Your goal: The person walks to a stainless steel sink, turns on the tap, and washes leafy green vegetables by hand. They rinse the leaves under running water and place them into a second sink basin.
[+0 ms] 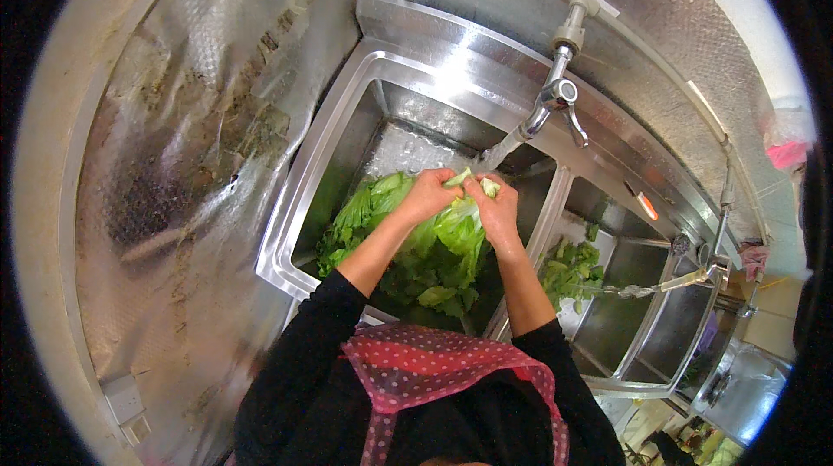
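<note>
Both my hands meet over the left basin of a stainless steel sink (306,166), close under the running water. Pale stem pieces of leafy lettuce (462,222) are pinched in the fingers of my left hand (429,192) and my right hand (498,209). The lettuce leaves hang down between my wrists. More green leaves (377,199) fill the basin below and to the left, some of them darker and under the water. A chrome faucet (553,98) pours a stream just beyond my fingers.
In the basin to the right, cut greens (573,267) lie under a second running faucet (696,277). An orange-handled knife (647,205) rests on the sink's back ledge. Foil-like sheeting (195,205) covers the left wall. Further basins continue rightward.
</note>
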The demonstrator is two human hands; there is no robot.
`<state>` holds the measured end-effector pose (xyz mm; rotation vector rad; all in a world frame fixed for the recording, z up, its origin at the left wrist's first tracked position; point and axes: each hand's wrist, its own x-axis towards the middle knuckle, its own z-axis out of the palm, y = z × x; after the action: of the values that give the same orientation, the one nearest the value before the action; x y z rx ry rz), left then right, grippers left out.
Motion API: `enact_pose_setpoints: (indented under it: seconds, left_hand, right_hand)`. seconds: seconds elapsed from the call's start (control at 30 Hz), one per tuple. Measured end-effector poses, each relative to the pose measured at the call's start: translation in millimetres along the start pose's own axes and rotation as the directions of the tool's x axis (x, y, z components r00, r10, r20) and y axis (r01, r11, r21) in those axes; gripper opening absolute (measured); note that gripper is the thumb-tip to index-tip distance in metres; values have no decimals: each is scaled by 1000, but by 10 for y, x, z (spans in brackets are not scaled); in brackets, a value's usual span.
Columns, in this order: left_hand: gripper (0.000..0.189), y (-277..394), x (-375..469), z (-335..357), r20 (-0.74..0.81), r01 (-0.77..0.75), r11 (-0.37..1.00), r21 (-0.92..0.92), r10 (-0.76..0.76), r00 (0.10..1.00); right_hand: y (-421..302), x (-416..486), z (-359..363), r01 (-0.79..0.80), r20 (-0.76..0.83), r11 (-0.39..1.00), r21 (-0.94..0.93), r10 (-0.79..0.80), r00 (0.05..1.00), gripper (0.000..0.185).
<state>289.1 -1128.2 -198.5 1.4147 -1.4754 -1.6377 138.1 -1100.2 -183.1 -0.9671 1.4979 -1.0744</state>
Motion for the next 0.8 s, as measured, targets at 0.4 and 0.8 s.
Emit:
enact_pose_setpoints:
  seconds: [0.4,0.8]
  left_hand:
    - [23,-47,-10,-3,-2,86,996,-25,-86,996]
    - [63,127,-21,-326,446,-164,964,-209,244,861]
  right_hand:
    - [-40,-50,-48,67,38,998,-16,-66,997,18]
    - [-35,173,-151,40,9,996,74,-40,999,21]
